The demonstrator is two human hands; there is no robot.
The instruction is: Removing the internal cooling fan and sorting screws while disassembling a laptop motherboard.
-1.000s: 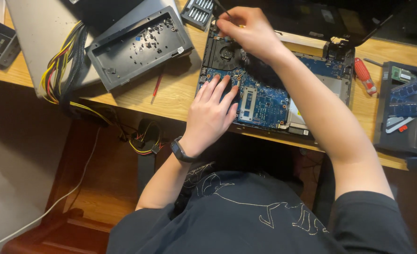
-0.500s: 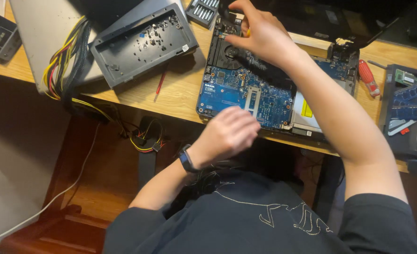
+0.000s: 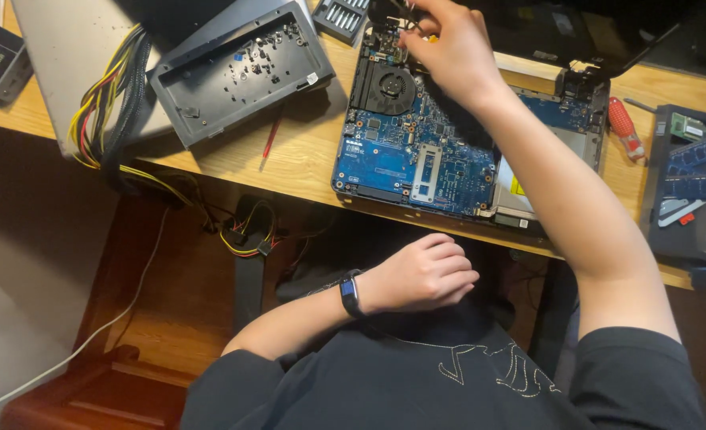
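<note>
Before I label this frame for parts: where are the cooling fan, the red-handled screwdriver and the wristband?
cooling fan (image 3: 390, 85), head view, on its round hub.
red-handled screwdriver (image 3: 622, 121), head view, on the handle.
wristband (image 3: 350, 295), head view, on the dark band.

Quick count of what's on the desk: one opened laptop with its blue board showing, and one round fan on that board. One grey cover panel far left, one red pen just near it, one red-handled screwdriver on the right. One bit set at the far edge. One bundle of yellow and black cables on the left. Two hands: left hand, right hand. One black wristband.
</note>
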